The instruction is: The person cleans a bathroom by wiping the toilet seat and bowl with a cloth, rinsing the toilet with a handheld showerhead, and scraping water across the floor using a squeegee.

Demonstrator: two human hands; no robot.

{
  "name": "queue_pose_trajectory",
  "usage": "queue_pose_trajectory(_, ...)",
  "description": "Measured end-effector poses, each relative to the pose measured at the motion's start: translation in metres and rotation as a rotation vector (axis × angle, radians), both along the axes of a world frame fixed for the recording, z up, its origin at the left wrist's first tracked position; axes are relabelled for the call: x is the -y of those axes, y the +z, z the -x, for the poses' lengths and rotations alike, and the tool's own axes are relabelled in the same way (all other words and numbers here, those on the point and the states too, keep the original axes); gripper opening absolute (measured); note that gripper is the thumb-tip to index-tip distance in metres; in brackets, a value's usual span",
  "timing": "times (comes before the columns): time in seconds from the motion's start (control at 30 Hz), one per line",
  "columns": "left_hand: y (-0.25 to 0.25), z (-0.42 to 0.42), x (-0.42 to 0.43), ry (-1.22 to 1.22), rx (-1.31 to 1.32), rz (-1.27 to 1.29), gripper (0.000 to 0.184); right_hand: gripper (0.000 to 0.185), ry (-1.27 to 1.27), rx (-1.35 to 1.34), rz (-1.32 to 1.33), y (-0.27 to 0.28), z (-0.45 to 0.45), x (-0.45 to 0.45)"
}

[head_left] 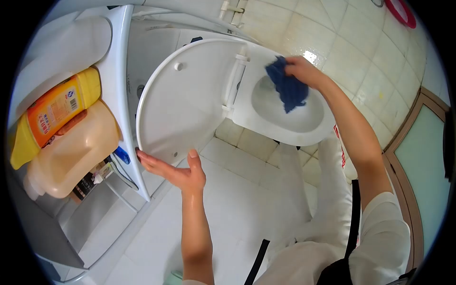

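Observation:
My right hand (304,71) is closed on a dark blue cloth (287,85), which hangs over the white toilet bowl (316,107). The cloth hides part of the inside of the bowl. Behind the bowl the white toilet lid (185,99) stands raised, with small round bumpers on its face. My left hand (178,173) is at the lower edge of this lid, fingers stretched out and thumb apart. It seems to touch the edge, though the fingertips partly pass behind it.
Left of the lid, a white shelf unit (124,95) holds a yellow-orange bottle (59,111) and a peach-coloured jug (80,147). Pale floor tiles (228,166) surround the toilet. A framed glass door (422,175) stands at right; a red basin rim (401,12) shows at top right.

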State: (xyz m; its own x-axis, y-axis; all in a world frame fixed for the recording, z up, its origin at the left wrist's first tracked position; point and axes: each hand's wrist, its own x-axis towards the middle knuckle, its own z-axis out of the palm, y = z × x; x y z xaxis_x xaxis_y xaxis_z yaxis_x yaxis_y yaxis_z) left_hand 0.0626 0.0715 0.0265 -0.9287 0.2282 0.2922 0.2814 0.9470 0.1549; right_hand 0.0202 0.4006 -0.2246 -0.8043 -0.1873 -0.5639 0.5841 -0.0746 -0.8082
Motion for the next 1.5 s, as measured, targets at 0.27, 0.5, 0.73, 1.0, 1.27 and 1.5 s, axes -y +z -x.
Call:
queue_pose_trajectory(0.27,0.008,-0.001,0.003,-0.03,0.052,0.023,0.102,0.035,-0.194,-0.436,-1.137,-0.071,0.079,0.153)
queue_pose_trajectory(0.5,0.004,0.001,0.023,-0.114,0.072,-0.022,0.106,0.027,-0.054,-0.537,-1.248,-0.078,0.087,0.163)
queue_pose_trajectory(0.73,0.001,0.007,0.028,-0.214,0.037,-0.057,0.102,0.028,0.371,-0.39,-1.05,-0.062,0.107,0.133)
queue_pose_trajectory(1.0,0.005,0.005,0.027,-0.184,0.04,0.009,0.103,0.033,0.463,-0.29,-0.437,-0.073,0.095,0.077)
queue_pose_trajectory(1.27,0.004,0.012,0.022,-0.113,0.027,0.012,0.102,0.029,0.494,-0.419,-0.693,-0.004,0.049,-0.019)
queue_pose_trajectory(1.5,-0.004,0.023,0.026,-0.142,-0.039,0.037,0.09,0.057,0.555,-0.456,-1.218,-0.053,-0.006,0.021)
